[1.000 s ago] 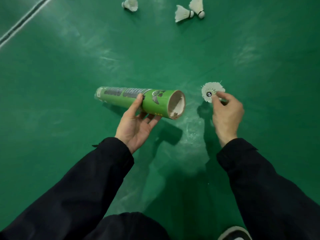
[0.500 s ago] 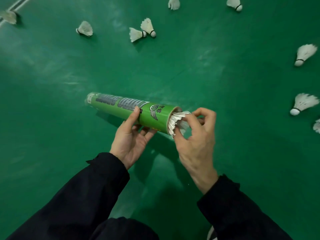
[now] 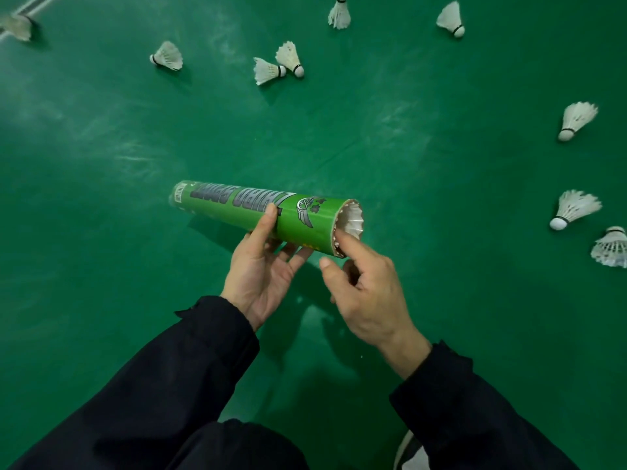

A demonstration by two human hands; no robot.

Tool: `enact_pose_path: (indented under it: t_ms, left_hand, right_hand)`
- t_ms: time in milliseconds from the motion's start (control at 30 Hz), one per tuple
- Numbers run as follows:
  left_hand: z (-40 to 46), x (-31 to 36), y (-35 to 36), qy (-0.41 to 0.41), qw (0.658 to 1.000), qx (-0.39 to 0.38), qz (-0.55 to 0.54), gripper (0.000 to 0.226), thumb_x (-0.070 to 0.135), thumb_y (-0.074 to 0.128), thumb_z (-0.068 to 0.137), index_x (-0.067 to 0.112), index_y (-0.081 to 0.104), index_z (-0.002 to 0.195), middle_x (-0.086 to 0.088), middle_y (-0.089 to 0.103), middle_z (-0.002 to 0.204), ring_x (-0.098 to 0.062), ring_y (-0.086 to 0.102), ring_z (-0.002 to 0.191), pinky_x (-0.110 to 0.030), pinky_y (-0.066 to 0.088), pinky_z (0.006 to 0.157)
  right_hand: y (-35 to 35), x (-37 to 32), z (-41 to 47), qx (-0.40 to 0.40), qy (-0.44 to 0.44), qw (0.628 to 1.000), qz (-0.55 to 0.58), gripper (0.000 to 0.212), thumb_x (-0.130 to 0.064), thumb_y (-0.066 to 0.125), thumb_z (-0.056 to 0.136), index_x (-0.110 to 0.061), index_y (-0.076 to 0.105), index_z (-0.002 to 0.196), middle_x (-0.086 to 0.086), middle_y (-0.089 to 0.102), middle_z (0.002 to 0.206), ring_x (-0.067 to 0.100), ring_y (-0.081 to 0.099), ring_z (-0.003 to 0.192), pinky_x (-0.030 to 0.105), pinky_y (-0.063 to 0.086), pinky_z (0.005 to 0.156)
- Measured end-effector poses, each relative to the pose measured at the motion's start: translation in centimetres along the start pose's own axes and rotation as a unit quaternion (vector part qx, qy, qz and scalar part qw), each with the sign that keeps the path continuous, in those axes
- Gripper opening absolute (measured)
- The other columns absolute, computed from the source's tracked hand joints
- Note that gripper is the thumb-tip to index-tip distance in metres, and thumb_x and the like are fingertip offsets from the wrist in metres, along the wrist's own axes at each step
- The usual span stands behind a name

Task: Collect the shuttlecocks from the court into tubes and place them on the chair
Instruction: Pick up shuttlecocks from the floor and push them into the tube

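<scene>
My left hand [image 3: 268, 266] grips a green shuttlecock tube [image 3: 244, 210] from below, held level above the court with its open end to the right. A white shuttlecock [image 3: 353, 220] sits inside that open end, only its feather skirt showing. My right hand [image 3: 366, 293] is at the mouth, its index finger pressed against the feathers and the other fingers curled, holding nothing. Several loose shuttlecocks lie on the floor: a pair [image 3: 278, 64] at the top middle, one [image 3: 167, 56] to their left, and others [image 3: 573, 210] at the right edge.
The green court floor [image 3: 424, 171] stretches all round. A white court line [image 3: 30, 5] crosses the top left corner, with a shuttlecock [image 3: 17, 27] on it. Two more shuttlecocks [image 3: 449, 19] lie near the top edge. A white shoe [image 3: 412, 454] shows at the bottom.
My right hand brought a shuttlecock from the floor to the tube's open end and pushed it in; now only one finger presses on it. The view has shifted, showing more shuttlecocks.
</scene>
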State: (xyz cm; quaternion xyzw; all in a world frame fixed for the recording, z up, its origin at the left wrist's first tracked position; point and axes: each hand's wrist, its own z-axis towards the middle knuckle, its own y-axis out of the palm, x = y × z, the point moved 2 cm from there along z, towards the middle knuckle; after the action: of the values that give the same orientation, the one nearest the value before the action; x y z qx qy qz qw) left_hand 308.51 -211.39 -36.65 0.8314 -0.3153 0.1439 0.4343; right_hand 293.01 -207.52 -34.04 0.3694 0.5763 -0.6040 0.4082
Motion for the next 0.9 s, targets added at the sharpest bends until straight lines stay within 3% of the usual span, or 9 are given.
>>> enact_pose_path:
  t_ms: [100, 233, 333, 433, 567, 667, 800, 833, 900]
  left_hand:
    - [0.0, -0.2, -0.4, 0.012, 1.0, 0.004, -0.001, 0.078, 0.03, 0.074, 0.095, -0.001, 0.039, 0.157, -0.018, 0.061, 0.135, -0.028, 0.071, 0.11, -0.04, 0.063, 0.081]
    - [0.0, -0.3, -1.2, 0.03, 0.999, 0.012, -0.002, 0.078, 0.028, 0.076, 0.093, 0.001, 0.039, 0.156, -0.024, 0.054, 0.151, -0.029, 0.072, 0.113, -0.041, 0.063, 0.083]
    - [0.1, -0.4, -1.6, 0.035, 0.999, 0.015, 0.003, 0.073, 0.027, 0.073, 0.096, 0.002, 0.04, 0.156, -0.025, 0.053, 0.152, -0.03, 0.071, 0.114, -0.041, 0.063, 0.083]
    - [0.1, -0.6, -1.7, 0.038, 0.999, 0.018, -0.001, 0.075, 0.026, 0.075, 0.095, 0.002, 0.038, 0.156, -0.026, 0.054, 0.151, -0.031, 0.07, 0.117, -0.042, 0.062, 0.083]
    - [-0.2, -1.0, -1.2, 0.046, 0.998, 0.031, 0.029, 0.078, 0.026, 0.079, 0.089, 0.005, 0.039, 0.154, -0.023, 0.06, 0.144, -0.03, 0.072, 0.115, -0.045, 0.062, 0.083]
    - [0.0, -0.8, -0.9, 0.03, 0.995, 0.028, 0.087, 0.079, 0.045, 0.08, 0.085, 0.015, 0.043, 0.148, -0.017, 0.056, 0.145, -0.029, 0.067, 0.12, -0.051, 0.062, 0.086]
    - [1.5, 4.6, -4.4, 0.139, 0.966, 0.201, 0.088, 0.088, 0.069, 0.063, 0.09, 0.042, 0.017, 0.161, -0.009, 0.026, 0.165, -0.038, 0.045, 0.14, -0.065, 0.053, 0.101]
    - [1.8, 6.4, -5.6, 0.171, 0.954, 0.232, 0.086, 0.086, 0.069, 0.06, 0.093, 0.041, 0.016, 0.161, -0.007, 0.025, 0.166, -0.037, 0.045, 0.14, -0.065, 0.053, 0.1]
    - [2.3, 9.2, -6.8, 0.181, 0.949, 0.238, 0.103, 0.069, 0.067, 0.053, 0.098, 0.03, 0.037, 0.153, -0.006, 0.047, 0.151, -0.028, 0.057, 0.125, -0.05, 0.059, 0.086]
  right_hand:
    - [0.4, 0.0, 0.0, -0.02, 0.032, 0.999, 0.036, 0.024, -0.033, 0.057, 0.097, -0.026, 0.067, 0.118, 0.001, 0.064, 0.059, 0.015, 0.063, 0.048, 0.039, 0.051, 0.051]
    - [0.7, 0.1, 0.0, -0.057, 0.051, 0.995, 0.067, 0.022, -0.03, 0.057, 0.102, -0.03, 0.065, 0.122, -0.011, 0.076, 0.092, 0.009, 0.07, 0.054, 0.032, 0.056, 0.056]
    - [0.9, 0.1, 0.2, -0.058, 0.077, 0.991, 0.097, 0.021, -0.032, 0.063, 0.099, -0.035, 0.067, 0.12, -0.02, 0.075, 0.102, 0.01, 0.07, 0.055, 0.035, 0.058, 0.058]
    - [1.1, -0.1, 0.4, -0.038, 0.094, 0.988, 0.113, 0.019, -0.033, 0.069, 0.096, -0.041, 0.067, 0.113, -0.021, 0.076, 0.099, 0.01, 0.07, 0.056, 0.036, 0.06, 0.06]
    - [1.4, 0.1, 0.2, 0.031, 0.119, 0.977, 0.175, 0.019, -0.026, 0.075, 0.092, -0.036, 0.072, 0.108, -0.011, 0.079, 0.094, 0.014, 0.069, 0.058, 0.037, 0.061, 0.059]
    - [1.1, 0.3, 0.1, 0.089, 0.128, 0.958, 0.241, 0.013, -0.017, 0.073, 0.092, -0.025, 0.075, 0.103, -0.002, 0.079, 0.087, 0.017, 0.073, 0.067, 0.032, 0.061, 0.061]
    - [-2.5, 2.4, 0.6, 0.157, 0.16, 0.928, 0.297, 0.009, -0.014, 0.07, 0.089, -0.015, 0.075, 0.096, 0.0, 0.077, 0.08, 0.016, 0.072, 0.067, 0.028, 0.061, 0.065]
    - [-3.7, 3.2, 0.5, 0.156, 0.173, 0.921, 0.312, 0.012, -0.02, 0.072, 0.085, -0.015, 0.076, 0.095, 0.001, 0.077, 0.082, 0.017, 0.071, 0.066, 0.028, 0.061, 0.064]
    - [-5.7, 4.7, -0.1, 0.144, 0.199, 0.906, 0.345, 0.022, -0.031, 0.077, 0.074, -0.017, 0.078, 0.091, 0.002, 0.075, 0.084, 0.016, 0.069, 0.063, 0.026, 0.059, 0.061]
